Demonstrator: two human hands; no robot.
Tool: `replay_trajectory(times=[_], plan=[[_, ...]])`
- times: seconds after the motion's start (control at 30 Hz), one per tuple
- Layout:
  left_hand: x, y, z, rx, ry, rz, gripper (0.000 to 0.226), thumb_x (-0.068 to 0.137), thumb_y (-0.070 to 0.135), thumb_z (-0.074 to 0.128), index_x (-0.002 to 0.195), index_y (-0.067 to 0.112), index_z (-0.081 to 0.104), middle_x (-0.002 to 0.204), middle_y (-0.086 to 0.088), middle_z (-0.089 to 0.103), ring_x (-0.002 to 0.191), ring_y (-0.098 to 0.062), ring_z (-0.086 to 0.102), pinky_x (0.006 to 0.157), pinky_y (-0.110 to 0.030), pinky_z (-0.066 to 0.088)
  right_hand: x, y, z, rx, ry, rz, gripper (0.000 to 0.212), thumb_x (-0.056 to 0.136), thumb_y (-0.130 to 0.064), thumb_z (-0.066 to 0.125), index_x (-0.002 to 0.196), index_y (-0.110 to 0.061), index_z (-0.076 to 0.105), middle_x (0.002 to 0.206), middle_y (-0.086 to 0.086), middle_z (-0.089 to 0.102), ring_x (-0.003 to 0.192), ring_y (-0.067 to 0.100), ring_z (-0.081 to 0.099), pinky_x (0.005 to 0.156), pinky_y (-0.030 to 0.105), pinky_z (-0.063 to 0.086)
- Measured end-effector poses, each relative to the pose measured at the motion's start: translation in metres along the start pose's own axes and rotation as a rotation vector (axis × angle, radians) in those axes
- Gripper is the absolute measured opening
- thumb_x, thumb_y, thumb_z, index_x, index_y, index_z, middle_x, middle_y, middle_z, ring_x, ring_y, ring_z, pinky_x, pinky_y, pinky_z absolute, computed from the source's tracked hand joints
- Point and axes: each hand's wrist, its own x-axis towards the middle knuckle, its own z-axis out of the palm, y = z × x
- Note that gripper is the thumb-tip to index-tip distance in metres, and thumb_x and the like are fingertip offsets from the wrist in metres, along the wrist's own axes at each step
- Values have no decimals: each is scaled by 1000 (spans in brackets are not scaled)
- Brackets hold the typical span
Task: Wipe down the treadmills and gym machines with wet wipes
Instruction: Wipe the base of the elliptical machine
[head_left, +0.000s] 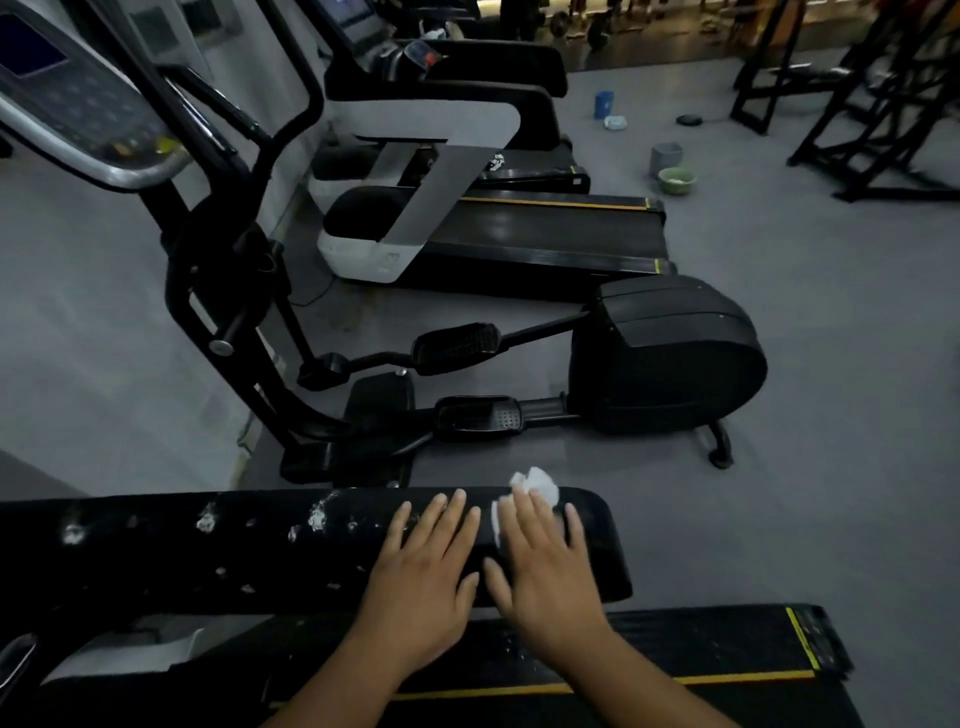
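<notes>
Work was in hand on the nearest treadmill, at its black arm rail (208, 551). The wet wipe (540, 486) lay bunched on top of the rail near its outer end, under the fingertips of the right hand (540, 561).

To the left of both hands the rail carried white flecks (317, 517) and smears along much of its visible length. That part was judged not yet cleaned. The short stretch at the hands looked free of flecks, though blur prevented certainty. The belt (727, 654) below the rail showed pale specks too. The cross-trainer (665, 353) and the further treadmills (519, 234) gave no sign either way, so most of the task was judged outstanding.

Right hand: palm down, fingers straight and spread, pressing the wipe to the rail, not curled round it.

Left hand (421, 571): just beside the right, flat on the rail, fingers extended, holding nothing.

A green basin (676, 181) and a grey bin (666, 158) stood on the floor, well apart from the work
</notes>
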Motion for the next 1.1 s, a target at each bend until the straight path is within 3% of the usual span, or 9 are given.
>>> replay_trajectory(times=[0.13,0.27,0.33,0.5,0.67,0.8,0.93,1.03,1.1], plan=[[-4,-30,-1,-16,-21,52,66,88,51,42,145,21,55,152,-8,51,138,-26,52,111,-53,24,-31,3,-5,-98,20,-114,66,91,-54,45,147,-19,51,158,0,37,142,19,46,111,51,23],[-5,-36,-3,-40,-62,94,67,86,50,42,143,20,58,150,-8,53,136,-26,54,110,-52,24,3,-6,-12,-30,8,214,68,99,-56,24,152,-17,44,162,5,34,149,20,34,121,47,12],[-5,-36,-5,-56,-76,104,67,84,49,42,141,19,60,148,-8,55,135,-26,55,109,-51,25,14,-33,-11,8,-39,224,72,101,-60,13,156,-20,36,166,4,24,154,19,21,123,46,3],[-4,-41,-3,-79,-84,137,67,83,46,40,139,17,61,148,-10,55,134,-28,56,109,-51,26,-23,-36,-4,-64,-90,148,67,104,-62,17,150,-23,46,160,-2,34,144,18,43,112,49,20],[-4,-39,-1,-85,-59,132,68,81,43,39,140,17,61,148,-10,55,135,-28,55,111,-49,24,17,-44,-7,67,-75,233,92,91,-71,-15,161,-22,22,168,-3,3,156,16,6,122,44,-8],[-5,-48,-5,-76,-45,101,68,82,48,40,139,17,62,146,-9,57,133,-26,57,114,-51,20,-7,-37,0,-16,-81,52,62,107,-55,14,152,-22,42,163,0,30,148,18,34,115,50,16],[-11,-55,-1,-40,-69,60,72,84,53,41,144,16,56,152,-9,51,138,-27,51,117,-49,10,-1,-18,-8,13,42,106,54,109,-50,15,139,-29,54,159,1,38,144,17,41,118,54,28],[-11,-50,-2,-59,-84,22,73,84,53,41,146,17,54,154,-9,48,140,-27,49,115,-49,16,24,-28,-13,95,106,136,29,100,-33,52,128,-28,60,139,0,56,131,18,55,116,53,32],[-11,-48,-2,-64,-83,10,72,84,52,42,146,17,53,155,-9,47,141,-27,48,115,-48,16,31,-36,-16,201,90,143,51,91,-16,67,139,-24,55,128,-6,65,122,10,60,123,46,22]])
